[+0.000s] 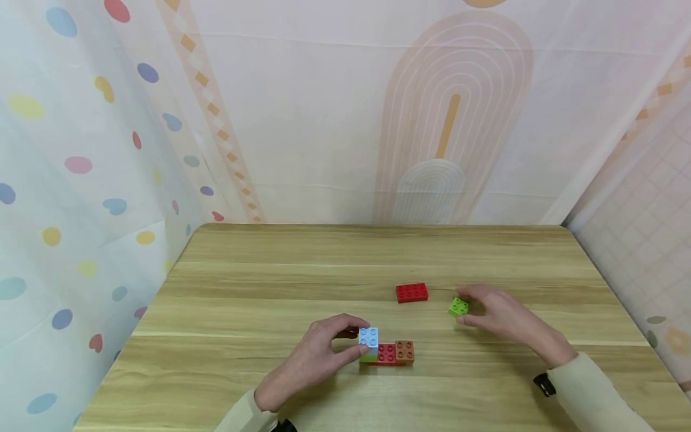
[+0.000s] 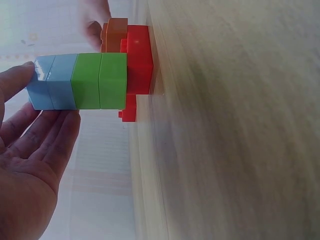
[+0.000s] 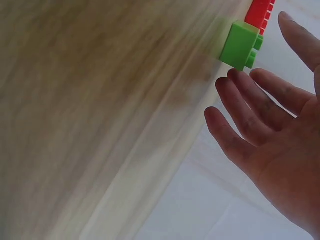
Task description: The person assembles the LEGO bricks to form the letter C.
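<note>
My left hand [image 1: 323, 348] pinches the light blue bricks [image 2: 52, 82] between thumb and fingers, at the top of a stack. Under them are green bricks [image 2: 99, 81], standing on one end of a red base brick [image 1: 385, 354]. A brown brick [image 1: 404, 351] is seated on the base's other end. My right hand [image 1: 502, 315] reaches round a loose small green brick [image 1: 459, 306], thumb and fingers on either side of it. In the right wrist view the fingers [image 3: 240, 107] are spread and relaxed, with the green brick beyond their tips; contact cannot be made out.
A separate red brick [image 1: 412, 293] lies farther back, left of the loose green one. The wooden table [image 1: 243, 282] meets a patterned curtain [image 1: 313, 120] at its back, and more curtain hangs on both sides.
</note>
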### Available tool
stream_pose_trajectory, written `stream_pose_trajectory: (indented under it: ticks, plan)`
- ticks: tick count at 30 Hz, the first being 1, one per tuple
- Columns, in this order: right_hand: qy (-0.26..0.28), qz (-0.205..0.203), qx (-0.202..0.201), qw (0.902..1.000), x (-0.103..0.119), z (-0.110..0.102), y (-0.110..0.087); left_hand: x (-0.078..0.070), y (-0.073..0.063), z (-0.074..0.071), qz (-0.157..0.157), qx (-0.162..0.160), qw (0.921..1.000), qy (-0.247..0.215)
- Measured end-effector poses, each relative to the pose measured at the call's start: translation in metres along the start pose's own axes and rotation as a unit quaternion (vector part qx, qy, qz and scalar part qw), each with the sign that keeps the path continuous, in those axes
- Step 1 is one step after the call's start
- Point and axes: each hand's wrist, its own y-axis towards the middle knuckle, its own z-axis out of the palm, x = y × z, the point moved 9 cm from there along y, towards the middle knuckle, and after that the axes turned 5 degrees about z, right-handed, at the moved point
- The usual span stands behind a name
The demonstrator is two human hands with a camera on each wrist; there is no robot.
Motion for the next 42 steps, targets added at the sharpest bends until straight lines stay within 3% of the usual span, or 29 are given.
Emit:
stream_pose_trajectory:
  ticks: [12, 25, 35, 42]
  plan:
    - [-0.014, -0.007, 0.011, 0.9998, 0.001, 0.006, 0.005, 0.000, 0.000, 0.001, -0.003, -0.002, 1.0000, -0.005]
    - [-0.018, -0.023, -0.039, 0.9988, 0.009, -0.006, -0.003, 0.000, 0.000, 0.001, 0.006, -0.010, 0.9999, -0.009]
    - [-0.029, -0.042, -0.030, 0.9982, 0.010, 0.003, -0.002, 0.001, -0.001, 0.001, 0.002, -0.009, 0.9999, -0.008]
    - [-0.023, -0.029, -0.014, 0.9992, 0.008, 0.007, 0.000, 0.000, -0.001, 0.001, 0.002, -0.007, 0.9999, -0.011]
